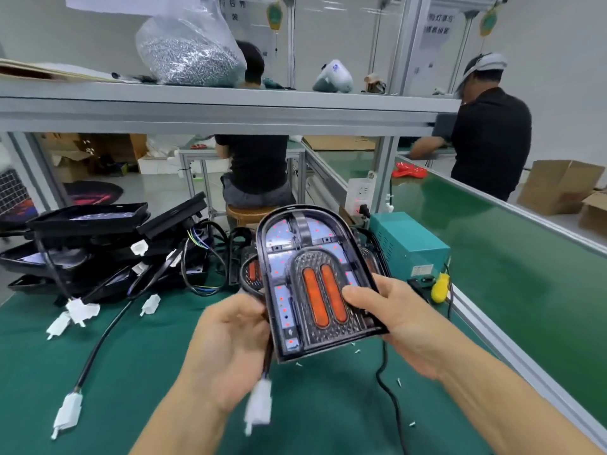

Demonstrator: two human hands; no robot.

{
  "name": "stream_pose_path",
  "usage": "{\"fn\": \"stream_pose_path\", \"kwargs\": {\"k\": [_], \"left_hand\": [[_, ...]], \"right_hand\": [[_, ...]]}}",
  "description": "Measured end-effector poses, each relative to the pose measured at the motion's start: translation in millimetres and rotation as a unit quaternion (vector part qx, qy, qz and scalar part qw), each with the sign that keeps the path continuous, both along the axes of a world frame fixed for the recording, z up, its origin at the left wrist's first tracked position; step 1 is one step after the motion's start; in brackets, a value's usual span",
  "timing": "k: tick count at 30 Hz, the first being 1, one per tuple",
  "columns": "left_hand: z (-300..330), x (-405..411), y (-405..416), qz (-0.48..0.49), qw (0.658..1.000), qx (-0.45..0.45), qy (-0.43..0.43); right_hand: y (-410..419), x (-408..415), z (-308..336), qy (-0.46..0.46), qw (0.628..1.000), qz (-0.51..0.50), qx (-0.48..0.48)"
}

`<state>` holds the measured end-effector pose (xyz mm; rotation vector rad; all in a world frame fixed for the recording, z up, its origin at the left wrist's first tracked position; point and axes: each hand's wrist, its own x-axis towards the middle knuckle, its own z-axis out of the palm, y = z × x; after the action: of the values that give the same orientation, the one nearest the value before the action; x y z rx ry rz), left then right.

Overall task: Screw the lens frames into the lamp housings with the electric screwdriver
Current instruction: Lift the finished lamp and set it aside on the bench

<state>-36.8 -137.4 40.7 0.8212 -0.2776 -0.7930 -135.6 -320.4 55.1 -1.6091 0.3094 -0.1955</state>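
Housing (315, 280) with lens frame seated, held tilted above worktop (138, 372) | left hand (230, 343) gripped left edge, right hand (397, 320) right edge, thumb on frame | screwdriver unseen; screwing apparently pending | pile (98, 251) waited left

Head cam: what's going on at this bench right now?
A person holds an arch-shaped black lamp housing with two orange lens strips up over the green bench mat. The left hand grips its left edge, the right hand its right edge, thumb on the lens. No screwdriver is in hand. A pile of black housings with white connectors waits at left.
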Motion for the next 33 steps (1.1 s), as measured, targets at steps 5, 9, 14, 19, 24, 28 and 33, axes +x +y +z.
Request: {"fn": "stream_pose_path", "kwargs": {"k": [5,9,14,19,24,28,33], "left_hand": [[0.0,-14.3,-18.6,-0.028,0.998,0.059,-0.024],[-4.2,-11.9,-32.3,-0.009,0.992,0.105,-0.064],[1.5,-6.0,-41.5,-0.077,0.984,0.118,-0.106],[14.1,-2.1,-80.4,-0.146,0.968,0.151,-0.136],[28.6,-8.8,-147.6,-0.188,0.956,0.163,-0.157],[30.5,-18.2,-206.7,-0.217,0.942,0.193,-0.167],[20.0,-44.6,-274.8,-0.119,0.918,0.208,-0.315]], "right_hand": [[-4.9,-9.5,-5.9,0.013,0.997,-0.033,-0.071],[-3.0,-14.0,-11.4,0.012,0.998,-0.018,-0.066],[-11.7,-25.3,-11.6,0.003,0.999,0.045,-0.022],[-31.6,-39.1,-18.9,-0.071,0.996,-0.052,0.034],[-62.9,-52.6,-16.7,-0.184,0.957,-0.215,0.058],[-96.2,-66.2,-13.2,-0.183,0.925,-0.332,0.038],[-137.2,-86.5,-19.9,-0.177,0.887,-0.421,0.064]]}}
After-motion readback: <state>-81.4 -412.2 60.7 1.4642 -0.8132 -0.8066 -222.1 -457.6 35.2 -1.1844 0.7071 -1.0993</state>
